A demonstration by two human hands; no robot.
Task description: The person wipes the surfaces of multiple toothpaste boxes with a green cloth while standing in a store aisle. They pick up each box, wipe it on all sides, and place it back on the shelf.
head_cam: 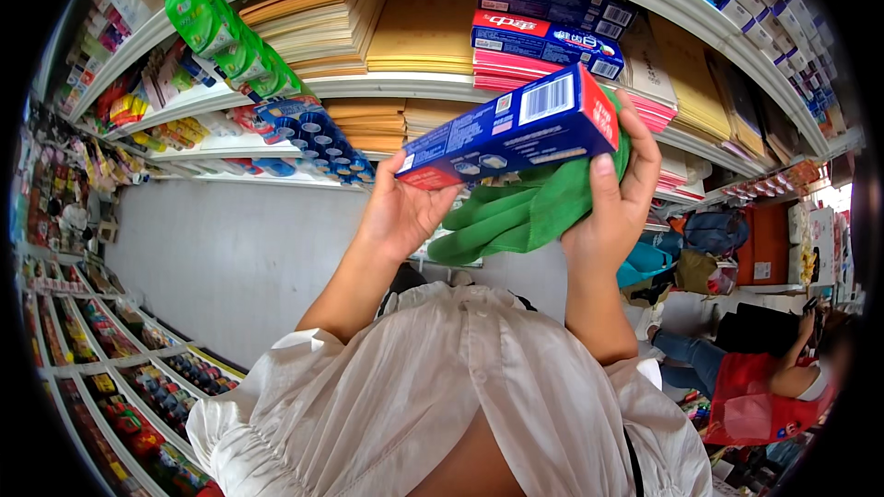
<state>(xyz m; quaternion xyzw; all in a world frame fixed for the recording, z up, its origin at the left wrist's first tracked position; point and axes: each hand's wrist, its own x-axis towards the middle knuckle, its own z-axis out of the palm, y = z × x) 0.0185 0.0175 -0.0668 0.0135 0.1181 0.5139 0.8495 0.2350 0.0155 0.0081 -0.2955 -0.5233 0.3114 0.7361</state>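
Observation:
Between my two hands is a blue and red toothpaste box (511, 128), tilted up toward the right, with a barcode on its upward side. My left hand (407, 214) grips its lower left end, fingers behind and under it. At the other end, my right hand (618, 186) holds the box together with a green cloth (532, 214), which hangs below the box in folds. Behind the raised end, similar blue boxes (545, 41) are stacked on pink-red paper goods (511, 72) on the white shelf (421, 85). Part of the cloth is hidden behind the box.
Stacks of brown envelopes (311, 21) and yellow ones (421, 27) fill the shelf. Green packets (228, 34) hang at its left. Lower left stands another goods rack (124, 359). A person in a red vest (753, 400) sits at the right near bags (715, 231).

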